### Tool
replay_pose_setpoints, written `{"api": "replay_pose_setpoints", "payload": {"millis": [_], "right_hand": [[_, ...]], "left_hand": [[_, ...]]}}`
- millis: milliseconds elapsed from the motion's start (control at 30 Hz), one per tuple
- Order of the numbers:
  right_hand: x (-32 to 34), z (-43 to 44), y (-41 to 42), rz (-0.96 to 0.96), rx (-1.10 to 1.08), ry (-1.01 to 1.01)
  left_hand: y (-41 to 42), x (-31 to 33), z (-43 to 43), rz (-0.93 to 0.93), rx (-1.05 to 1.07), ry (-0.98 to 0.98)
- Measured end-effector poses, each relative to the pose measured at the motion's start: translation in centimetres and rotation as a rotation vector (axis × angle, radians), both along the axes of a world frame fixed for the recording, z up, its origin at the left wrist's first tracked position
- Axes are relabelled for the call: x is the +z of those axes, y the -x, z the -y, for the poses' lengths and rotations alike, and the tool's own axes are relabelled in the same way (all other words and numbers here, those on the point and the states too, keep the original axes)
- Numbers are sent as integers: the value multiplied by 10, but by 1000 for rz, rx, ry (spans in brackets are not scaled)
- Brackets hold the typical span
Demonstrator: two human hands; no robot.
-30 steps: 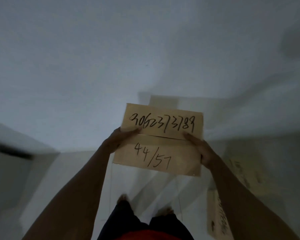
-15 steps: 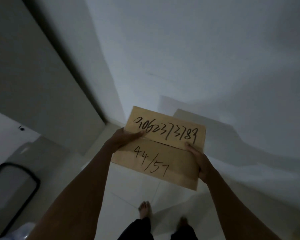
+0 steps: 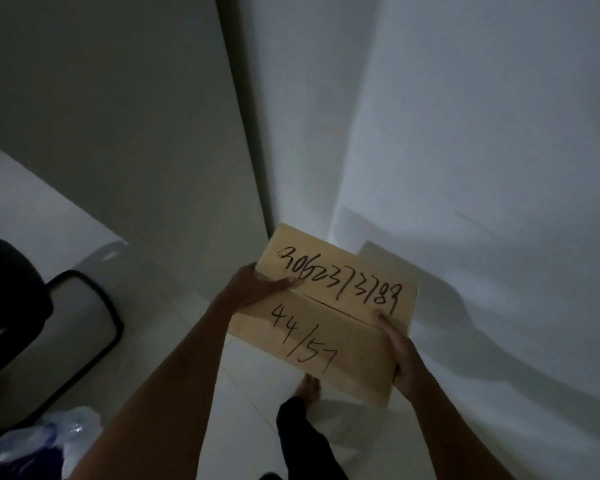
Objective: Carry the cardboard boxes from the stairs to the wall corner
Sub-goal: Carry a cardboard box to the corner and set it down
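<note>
1. Wall (image 3: 482, 116): pale, rising ahead of and to the right of both hands; a grey panel edge stands ahead-left.
2. Floor (image 3: 243, 427): light tiles below the hands; one bare foot (image 3: 310, 388) under the box.
3. Dark-rimmed object (image 3: 80, 334): well left of the left hand; identity unclear.
4. Cardboard box (image 3: 326, 317): held in the air between the hands, top flaps closed, handwritten numbers on top. Judged light and stiff; flat sides could slip, so opposite edges with thumbs over the top look the sound hold.
5. Left hand (image 3: 257, 289): clamped on the box's left edge.
6. Right hand (image 3: 402, 358): clamped on its right near corner.
</note>
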State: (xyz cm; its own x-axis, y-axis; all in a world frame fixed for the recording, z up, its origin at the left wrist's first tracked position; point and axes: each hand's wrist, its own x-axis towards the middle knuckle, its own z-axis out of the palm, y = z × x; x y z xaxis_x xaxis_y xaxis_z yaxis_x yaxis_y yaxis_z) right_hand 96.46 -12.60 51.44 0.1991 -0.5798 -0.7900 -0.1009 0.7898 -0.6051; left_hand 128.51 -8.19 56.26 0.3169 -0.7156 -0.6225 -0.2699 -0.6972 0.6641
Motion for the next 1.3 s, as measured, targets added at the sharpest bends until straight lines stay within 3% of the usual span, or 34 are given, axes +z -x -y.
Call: {"api": "replay_pose_setpoints", "payload": {"millis": [233,467,767,1033,1300], "right_hand": [[-89,45,-75,-11,-37,-47],[-234,84,-136,-78,-46,-28],[-421,114,-183,-73,-150,-92],[-527,127,-198,-43,-221,-50],[-580,132,-214,-15,-258,-29]], "left_hand": [[-72,-93,66,203,-13,-54],[-124,-251,114,311,-66,-85],[-171,-447,141,236,-109,-72],[-176,-558,170,324,-242,118],[-172,-615,171,540,-581,376]]}}
